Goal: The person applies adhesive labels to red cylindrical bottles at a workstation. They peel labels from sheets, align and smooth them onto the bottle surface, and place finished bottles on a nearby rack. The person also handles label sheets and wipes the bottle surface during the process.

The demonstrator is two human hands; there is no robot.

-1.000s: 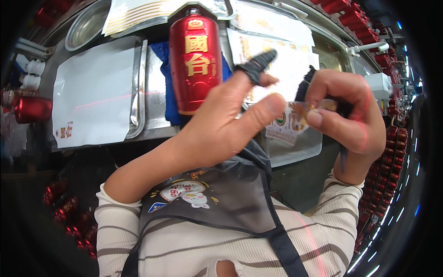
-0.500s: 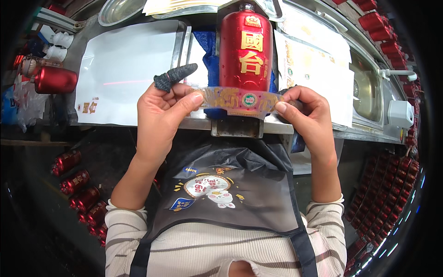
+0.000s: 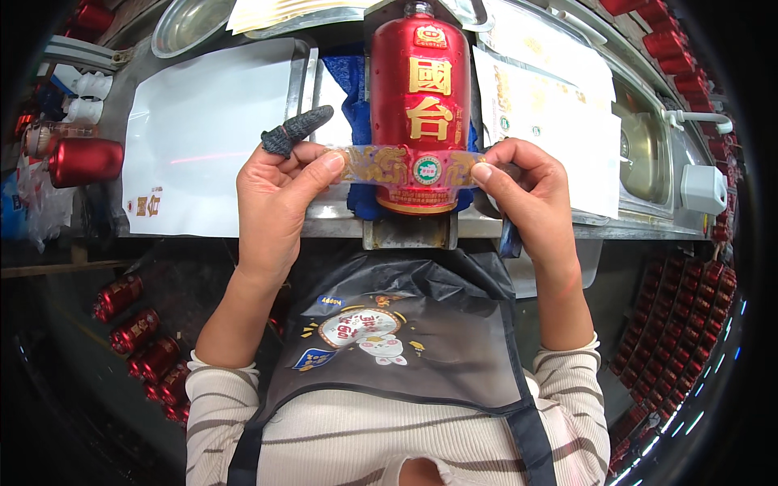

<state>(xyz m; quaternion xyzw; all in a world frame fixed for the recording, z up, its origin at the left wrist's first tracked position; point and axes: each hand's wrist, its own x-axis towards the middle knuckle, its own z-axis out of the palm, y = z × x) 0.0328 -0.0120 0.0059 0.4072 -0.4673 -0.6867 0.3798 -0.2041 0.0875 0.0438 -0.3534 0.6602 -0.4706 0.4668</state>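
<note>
A shiny red bottle [image 3: 417, 81] with raised gold characters lies in front of me, its neck pointing away, on a metal holder [image 3: 409, 235]. Across its lower part runs a translucent decal strip [image 3: 381, 166] with gold patterns and a green-and-white round emblem. The strip's left end is pinched between thumb and fingers of my left hand [image 3: 275, 194], whose raised index finger wears a dark finger cot [image 3: 300, 130]. My right hand [image 3: 535, 198] pinches the other end. The strip lies over the bottle's front; whether it touches all along, I cannot tell.
White paper [image 3: 211, 121] covers the left of the counter; decal sheets [image 3: 559, 162] lie at right, beside a sink [image 3: 648, 154]. Blue cloth [image 3: 344, 81] sits under the bottle. A metal bowl [image 3: 190, 32] stands far left. More red bottles [image 3: 134, 330] surround the counter.
Both hands have brought the strip slightly left and up against the bottle's lower part. It now looks straighter and flatter, its emblem nearer the bottle's middle. The whole view has shifted slightly.
</note>
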